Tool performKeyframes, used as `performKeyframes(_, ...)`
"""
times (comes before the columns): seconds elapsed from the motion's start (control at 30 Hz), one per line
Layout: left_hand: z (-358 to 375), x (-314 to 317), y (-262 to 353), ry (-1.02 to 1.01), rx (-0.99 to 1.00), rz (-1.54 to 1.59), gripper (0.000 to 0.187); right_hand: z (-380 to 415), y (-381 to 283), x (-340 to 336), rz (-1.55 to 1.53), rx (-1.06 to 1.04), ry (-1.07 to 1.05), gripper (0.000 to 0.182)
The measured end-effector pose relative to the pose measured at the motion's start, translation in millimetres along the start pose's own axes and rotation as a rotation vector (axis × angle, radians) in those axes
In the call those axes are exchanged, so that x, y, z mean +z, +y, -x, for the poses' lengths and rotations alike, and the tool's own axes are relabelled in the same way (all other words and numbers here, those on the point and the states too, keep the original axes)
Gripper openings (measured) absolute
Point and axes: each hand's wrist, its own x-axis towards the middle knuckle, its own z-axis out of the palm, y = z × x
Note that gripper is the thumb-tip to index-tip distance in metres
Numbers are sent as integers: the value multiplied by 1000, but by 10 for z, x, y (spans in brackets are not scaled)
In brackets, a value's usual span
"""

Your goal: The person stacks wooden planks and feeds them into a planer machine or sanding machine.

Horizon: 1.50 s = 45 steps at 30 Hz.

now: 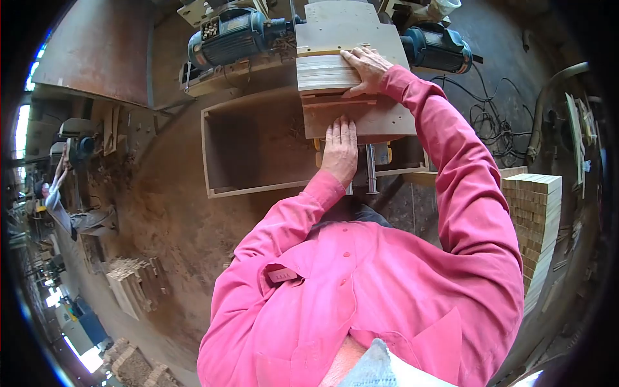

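The right hand lies flat on a pale wooden slat bundle at twelve o'clock, the left hand flat on the brown machine plate, tall slat stack at three o'clock unprocessed.

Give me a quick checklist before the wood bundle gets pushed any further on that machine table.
1. Right hand flat on the stack of wood pieces: ok.
2. Left hand on the sliding board, near edge: ok.
3. Fingers clear of any cutter: cannot tell, no blade is visible.
4. Stack edges lined up: ok, the pieces look flush.
5. Motors running or stopped: cannot tell.
6. Open wooden box beside the board, clear of both hands: ok.
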Motion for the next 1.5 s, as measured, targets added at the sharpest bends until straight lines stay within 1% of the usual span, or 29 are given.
performKeyframes(0.07, 117, -43, 21, -16, 26, -7, 62, 53, -94, -60, 11, 6, 16, 122)
performKeyframes(0.17, 320, -98, 33, 10, 58, 50, 60, 324, -294, -181, -54, 2, 199, 113)
performKeyframes(0.2, 357, -69, 33, 23, 75, 66, 59, 461, -373, -241, -39, 18, 203, 113)
performKeyframes(0.23, 397, 97, 39, 165, 69, 164, 57, 634, -452, -299, -100, 31, 330, 112)
performKeyframes(0.27, 431, -55, 26, 111, 87, 184, 57, 853, -536, -365, -156, 51, 460, 112)
performKeyframes(0.4, 521, -117, -21, 0, 177, 183, 61, 1796, -838, -384, -303, 216, 760, 103)
performKeyframes(0.47, 546, -264, -26, -39, 212, 214, 73, 2317, -1134, -449, -417, 429, 836, 98)
performKeyframes(0.5, 541, -361, -31, -67, 233, 231, 80, 2574, -1213, -371, -704, 488, 935, 99)
performKeyframes(0.53, 512, -448, -33, -98, 268, 250, 88, 2855, -1271, -272, -826, 580, 995, 92)
performKeyframes(0.6, 430, -551, -19, -138, 325, 277, 93, 3409, -1621, -431, -1230, 674, 1095, 68)
performKeyframes(0.63, 456, -460, -29, -115, 346, 211, 90, 3796, -1614, -130, -1241, 787, 1104, 69)
performKeyframes(0.67, 463, -488, -32, -153, 329, 215, 88, 4060, -1770, 15, -1280, 882, 1300, 68)
performKeyframes(0.73, 447, -617, 7, -244, 275, 237, 85, 4721, -2058, 84, -1256, 1151, 1406, 62)
performKeyframes(0.8, 421, -813, 177, -291, 192, 277, 78, 5353, -2312, 427, -1351, 1303, 1602, 54)
performKeyframes(0.83, 402, -841, 257, -239, 212, 288, 73, 5666, -2400, 668, -1224, 1342, 1714, 50)
performKeyframes(0.87, 377, -860, 434, -189, 255, 329, 68, 5894, -2548, 584, -1241, 1500, 1754, 49)
performKeyframes(0.93, 337, -943, 825, -159, 329, 456, 62, 6439, -2786, 787, -1108, 1613, 1936, 52)
performKeyframes(1.0, 311, -946, 1447, -212, 404, 763, 56, 7011, -2898, 1026, -1038, 1688, 2016, 52)
performKeyframes(1.03, 309, -990, 1782, -233, 447, 693, 52, 7297, -2948, 1141, -1008, 1735, 2049, 53)
performKeyframes(1.07, 283, -884, 2079, -199, 566, 724, 50, 7565, -2994, 1269, -988, 1748, 2090, 53)
performKeyframes(1.13, 332, -792, 2682, -321, 579, 829, 49, 8062, -3064, 1456, -1030, 1785, 2153, 51)
performKeyframes(1.17, 341, -729, 2990, -351, 674, 780, 51, 8284, -3100, 1508, -1028, 1856, 2149, 53)
performKeyframes(1.2, 413, -686, 3352, -446, 700, 841, 52, 8503, -3144, 1557, -1037, 1877, 2180, 53)
performKeyframes(1.27, 527, -540, 3981, -537, 842, 835, 53, 8863, -3157, 1631, -1046, 1808, 2139, 49)
performKeyframes(1.3, 568, -423, 4276, -641, 863, 838, 53, 9064, -3128, 1718, -1087, 1792, 2169, 57)
performKeyframes(1.33, 611, -299, 4549, -743, 882, 844, 54, 9171, -3165, 1304, -1316, 1969, 2081, 71)
performKeyframes(1.4, 702, -111, 5016, -891, 959, 788, 56, 9603, -3109, 1695, -1317, 1961, 2046, 82)
performKeyframes(1.43, 743, -101, 5237, -894, 967, 771, 56, 9853, -3071, 1852, -1329, 1956, 2063, 82)
performKeyframes(1.5, 820, -86, 5570, -881, 1200, 719, 57, 10233, -3005, 2004, -1227, 2214, 1830, 84)
